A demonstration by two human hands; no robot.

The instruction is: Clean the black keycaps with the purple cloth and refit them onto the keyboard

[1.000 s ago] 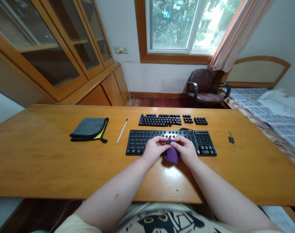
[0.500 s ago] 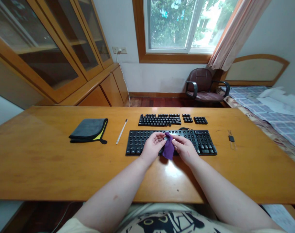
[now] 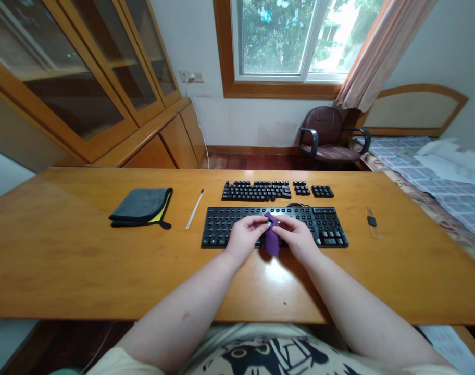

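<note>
Both hands meet over the front middle of a black keyboard from which most keycaps are off. My right hand pinches a small purple cloth, whose loose end hangs down over the keyboard's front edge. At the left side of that cloth, the fingers of my left hand are pressed together. Something small and pale shows by the left fingertips; its kind is too small to make out. Behind the keyboard, loose black keycaps lie in rows in keyboard order.
Left of the keyboard lies a thin white stick with a dark tip, and farther left a folded grey cloth with yellow lining. A wire keycap puller lies to the right. The wooden desk ends close to my body.
Both hands stay over the keyboard with the purple cloth. The fingers have shifted slightly, and the cloth is bunched narrower between them. The whole view has tilted a little.
</note>
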